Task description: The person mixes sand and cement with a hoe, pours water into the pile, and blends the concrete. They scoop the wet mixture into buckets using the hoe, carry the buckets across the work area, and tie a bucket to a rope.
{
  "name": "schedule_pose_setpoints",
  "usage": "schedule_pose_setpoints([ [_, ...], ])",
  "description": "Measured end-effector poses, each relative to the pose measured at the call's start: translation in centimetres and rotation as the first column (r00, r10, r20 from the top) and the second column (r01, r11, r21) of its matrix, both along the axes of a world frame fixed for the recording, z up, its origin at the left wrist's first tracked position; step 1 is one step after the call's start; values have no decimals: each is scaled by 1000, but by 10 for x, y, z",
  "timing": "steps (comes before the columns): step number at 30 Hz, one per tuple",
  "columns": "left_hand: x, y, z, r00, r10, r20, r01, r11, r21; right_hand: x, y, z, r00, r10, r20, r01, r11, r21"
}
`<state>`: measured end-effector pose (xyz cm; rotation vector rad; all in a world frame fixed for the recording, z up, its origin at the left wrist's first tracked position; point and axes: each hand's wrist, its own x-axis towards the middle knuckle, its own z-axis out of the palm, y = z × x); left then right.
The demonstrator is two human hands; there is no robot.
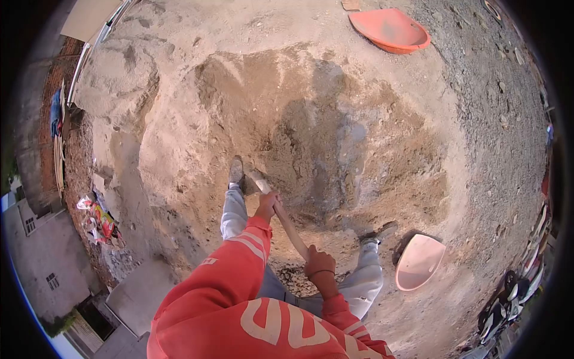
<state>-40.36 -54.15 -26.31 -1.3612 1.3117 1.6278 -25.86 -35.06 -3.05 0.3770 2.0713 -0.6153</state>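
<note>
My left hand [267, 205] is wrapped round the upper part of a long wooden tool handle [290, 230]. Lower down, nearer my body, my right hand [320, 263] grips the same handle. It slants from beside my left shoe [236, 172] toward my right thigh. The tool's working end cannot be made out against the soil, so its kind is unclear. Under and ahead of the handle lies a patch of loose brown sandy soil [239, 90], partly covered by my shadow.
An orange basin [391, 30] lies at the far right of the soil, and a second, paler basin [420, 262] sits beside my right shoe [378, 233]. Grey gravel [493, 131] spreads along the right. Crumpled bags [98, 220] lie at left. Parked motorbikes [502, 305] stand at lower right.
</note>
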Motion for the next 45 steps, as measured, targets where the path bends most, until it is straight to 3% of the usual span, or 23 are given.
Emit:
schedule_pose_setpoints([
  [4,123,49,68,901,395,180,-421,896,144,96,95,46,988,149,-39,-151,986,-71],
  [8,222,103,84,799,470,376,-547,827,128,162,169,61,985,172,29,-170,983,-68],
  [10,244,120,86,808,460,369,-523,848,87,179,174,58,981,188,45,-186,981,-46],
  [14,153,55,104,826,520,218,-526,850,-30,152,109,10,971,229,-66,-233,971,-56],
  [16,68,-11,122,865,502,25,-500,865,-44,90,33,-14,965,114,-234,-155,975,-162],
  [17,28,-52,121,866,486,-114,-487,873,19,55,-17,-29,970,144,-197,-161,984,-73],
  [19,-66,-128,136,876,310,-370,-373,921,-111,-17,-108,-64,962,128,-241,-162,979,-127],
  [20,-106,-163,137,815,247,-525,-356,927,-115,-53,-154,-81,924,67,-375,-135,979,-155],
  [22,-167,-214,135,758,-240,-607,-148,842,-519,-138,-239,-106,945,16,-326,-95,969,-228],
  [24,-194,-234,115,790,-397,-467,-53,715,-697,-213,-292,-118,953,-48,-300,-43,956,-292],
  [26,-197,-240,66,818,-458,-349,82,693,-716,-234,-312,-149,954,-101,-281,8,950,-312],
  [29,-138,-209,-15,834,-549,-49,385,643,-662,-170,-282,-164,977,-210,-46,191,945,-267],
  [30,-114,-172,24,878,-479,-22,385,732,-562,-129,-265,-174,966,-249,-71,227,946,-230],
  [31,-88,-151,7,838,-544,53,454,639,-621,-109,-244,-156,955,-297,16,294,932,-214],
  [32,-59,-132,-17,756,-655,5,422,481,-769,-73,-225,-174,958,-283,-50,265,936,-232],
  [34,-40,-97,22,877,-476,-61,407,804,-434,-4,-191,-150,915,-398,72,403,887,-224],
  [36,9,-61,0,933,-359,18,344,879,-329,47,-151,-137,854,-513,85,514,810,-281],
  [38,51,-24,23,987,-160,-13,144,921,-363,79,-105,-73,880,-455,132,474,835,-280],
  [39,70,-20,26,998,-53,-22,47,976,-211,108,-86,-50,902,-426,72,429,861,-274],
  [41,118,-14,44,991,120,59,-120,993,1,154,-46,10,933,-322,160,349,918,-187],
  [42,138,-10,57,977,176,119,-184,982,54,174,-21,32,799,-398,451,512,844,-161],
  [44,205,8,73,944,261,204,-279,958,66,200,17,66,813,-325,483,454,874,-175],
  [45,232,15,81,891,382,247,-403,914,42,216,34,67,901,-197,387,276,948,-160],
])
